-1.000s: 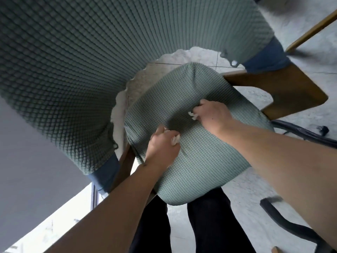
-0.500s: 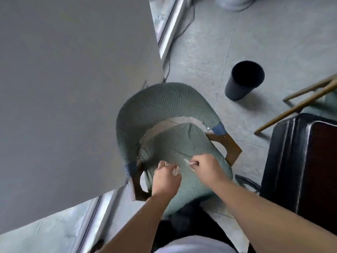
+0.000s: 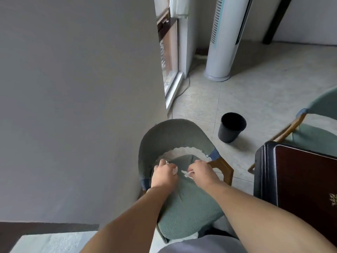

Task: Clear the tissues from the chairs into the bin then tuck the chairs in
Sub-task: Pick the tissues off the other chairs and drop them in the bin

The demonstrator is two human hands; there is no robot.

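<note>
A green-covered chair stands right below me beside a grey wall. My left hand is curled round a crumpled white tissue above the back of the seat. My right hand pinches another white tissue just beside it. A black bin stands open on the floor beyond the chair, to the right. A second green chair shows at the right edge.
A dark wooden table fills the lower right, close to the chair's arm. A white tower fan stands at the back by a glass door. A cable runs along the floor near the door. The grey wall closes off the left.
My head has risen and the view has pulled back from the seat, bringing the bin, table and fan into sight. Both hands keep hold of their tissues and have lifted slightly off the cushion.
</note>
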